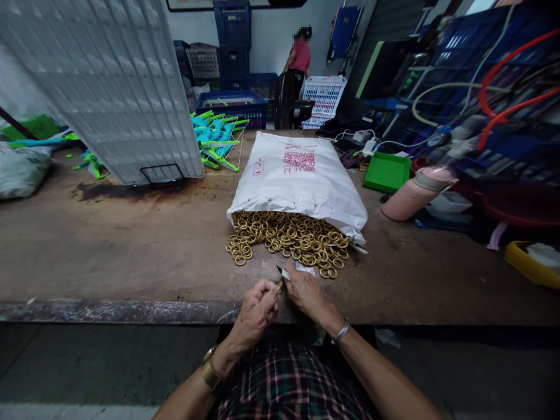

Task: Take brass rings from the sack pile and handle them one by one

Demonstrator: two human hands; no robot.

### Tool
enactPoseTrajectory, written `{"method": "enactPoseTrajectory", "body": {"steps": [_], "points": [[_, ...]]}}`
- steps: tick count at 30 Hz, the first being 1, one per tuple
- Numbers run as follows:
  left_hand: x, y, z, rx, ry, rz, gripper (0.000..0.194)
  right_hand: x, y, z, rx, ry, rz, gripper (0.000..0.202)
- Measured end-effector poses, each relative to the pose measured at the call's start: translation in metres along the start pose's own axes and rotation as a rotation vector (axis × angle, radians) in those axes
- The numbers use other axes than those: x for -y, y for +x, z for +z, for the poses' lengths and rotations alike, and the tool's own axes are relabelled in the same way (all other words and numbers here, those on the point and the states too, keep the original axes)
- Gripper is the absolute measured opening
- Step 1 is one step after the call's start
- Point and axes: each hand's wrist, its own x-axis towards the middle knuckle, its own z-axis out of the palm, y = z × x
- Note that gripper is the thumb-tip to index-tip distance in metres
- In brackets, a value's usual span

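Near the table's front edge, my left hand (259,304) is closed on a small gold ring (279,286), mostly covered by the fingers. Beside it, my right hand (305,290) grips a small knife (283,272) with a dark pointed tip and a pale body. The two hands are close together, with the knife just above the ring. Beyond them, many gold rings (297,236) spill from the mouth of a white sack (289,175) with red print. A small shiny patch (306,269) lies by my right fingers.
A ribbed translucent panel (131,87) stands at the left, near green and blue plastic parts (219,137). To the right are a green tray (387,172), a pink cylinder (415,192) and a yellow container (531,263). A person (301,55) stands behind among crates.
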Motion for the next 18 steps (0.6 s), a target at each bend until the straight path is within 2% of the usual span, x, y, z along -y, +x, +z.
{"method": "enactPoseTrajectory", "body": {"steps": [3,6,9,14,18], "points": [[-0.005,-0.001,0.001,0.044,-0.154,-0.045,0.03,-0.005,0.017,0.001,-0.07,-0.025,0.016,0.016],[-0.006,0.001,-0.002,-0.017,-0.251,-0.101,0.032,-0.002,0.035,0.002,-0.158,0.011,-0.004,0.018],[-0.003,0.003,-0.009,-0.067,-0.262,-0.111,0.032,0.01,0.053,0.001,-0.207,0.019,0.059,0.024],[0.002,0.005,-0.017,-0.067,-0.377,-0.114,0.025,0.023,0.073,0.0,-0.163,-0.078,0.168,0.02],[0.003,0.011,-0.024,-0.083,-0.527,-0.188,0.033,0.017,0.075,0.006,-0.152,-0.08,0.163,0.024]]}}
